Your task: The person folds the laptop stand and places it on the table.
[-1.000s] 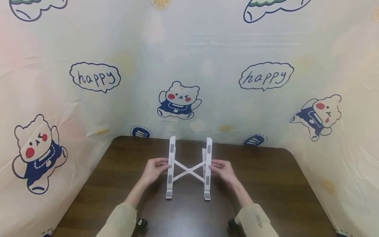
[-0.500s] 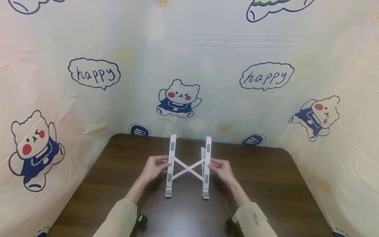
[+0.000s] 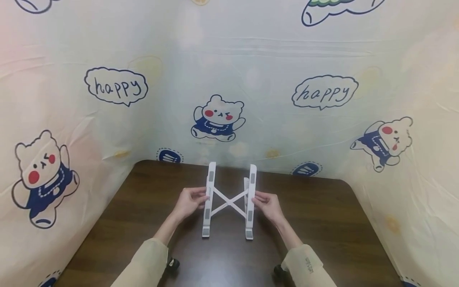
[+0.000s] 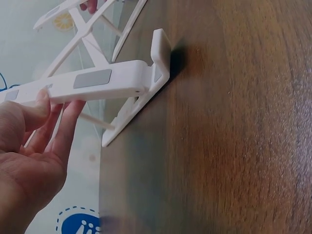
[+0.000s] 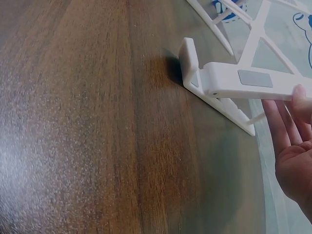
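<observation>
The slightly spread fingers (image 4: 69, 122) of your left hand (image 3: 189, 201) are bending under the left rail (image 3: 208, 207) of the white stand (image 3: 229, 203), while the thumb (image 4: 40, 107) is pressing on its face, so they are pinching it. Your right hand (image 3: 269, 206) is pinching the right rail (image 3: 252, 185) in the same manner. The stand is standing between your hands, below the centre of the head frame, and its crossed bars (image 3: 236, 198) are joining the rails. The head view is showing both rails whole, but it is mostly hiding the lower parts. The wrist views are revealing these: a notched base bar (image 5: 239, 119) under the rail and an upturned lip (image 4: 161, 51). At the top of the left wrist frame, fingertips (image 4: 91, 6) of the right hand are showing. Further out, the dark brown table (image 3: 322, 239) is carrying the stand, and a printed cloth (image 3: 272, 59) is hanging behind.
</observation>
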`<move>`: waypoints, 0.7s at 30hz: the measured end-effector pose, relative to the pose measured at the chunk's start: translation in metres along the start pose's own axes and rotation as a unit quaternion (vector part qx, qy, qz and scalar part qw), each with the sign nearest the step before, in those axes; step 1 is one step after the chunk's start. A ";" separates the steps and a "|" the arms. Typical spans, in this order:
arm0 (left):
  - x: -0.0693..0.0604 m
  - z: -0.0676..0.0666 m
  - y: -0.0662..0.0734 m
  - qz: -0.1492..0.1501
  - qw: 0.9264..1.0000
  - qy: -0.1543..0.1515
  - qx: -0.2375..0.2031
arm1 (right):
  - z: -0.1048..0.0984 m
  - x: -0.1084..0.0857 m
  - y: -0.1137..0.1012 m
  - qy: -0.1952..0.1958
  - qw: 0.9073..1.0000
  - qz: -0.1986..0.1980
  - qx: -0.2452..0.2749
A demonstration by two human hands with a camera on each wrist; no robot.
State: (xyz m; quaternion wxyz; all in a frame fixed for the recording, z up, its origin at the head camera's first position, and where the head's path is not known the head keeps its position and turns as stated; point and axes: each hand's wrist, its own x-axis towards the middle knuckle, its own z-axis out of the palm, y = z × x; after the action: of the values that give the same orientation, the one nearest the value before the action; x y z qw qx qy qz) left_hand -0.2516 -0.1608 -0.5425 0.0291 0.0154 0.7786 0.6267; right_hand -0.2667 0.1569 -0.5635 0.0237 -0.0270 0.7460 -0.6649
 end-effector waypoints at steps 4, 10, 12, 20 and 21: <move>0.000 0.005 -0.001 -0.008 1.000 0.006 0.000 | 0.000 0.000 0.002 0.004 1.000 0.003 -0.003; 0.003 0.010 0.000 -0.014 1.000 0.011 0.015 | -0.001 0.000 0.002 0.005 1.000 0.006 -0.011; 0.003 0.012 0.000 -0.016 1.000 0.013 0.016 | -0.001 -0.001 0.001 0.008 1.000 0.009 -0.012; 0.002 0.019 0.001 -0.012 1.000 0.008 0.007 | 0.002 -0.002 -0.002 0.007 1.000 0.002 -0.011; 0.002 0.020 0.001 -0.014 1.000 0.008 0.006 | 0.003 -0.001 -0.002 0.005 1.000 0.002 -0.011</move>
State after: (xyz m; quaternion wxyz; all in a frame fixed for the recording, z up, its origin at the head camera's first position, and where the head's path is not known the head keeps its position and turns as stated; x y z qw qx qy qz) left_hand -0.2519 -0.1413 -0.5460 0.0316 0.0002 0.7825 0.6219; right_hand -0.2650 0.1535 -0.5620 0.0209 -0.0222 0.7536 -0.6566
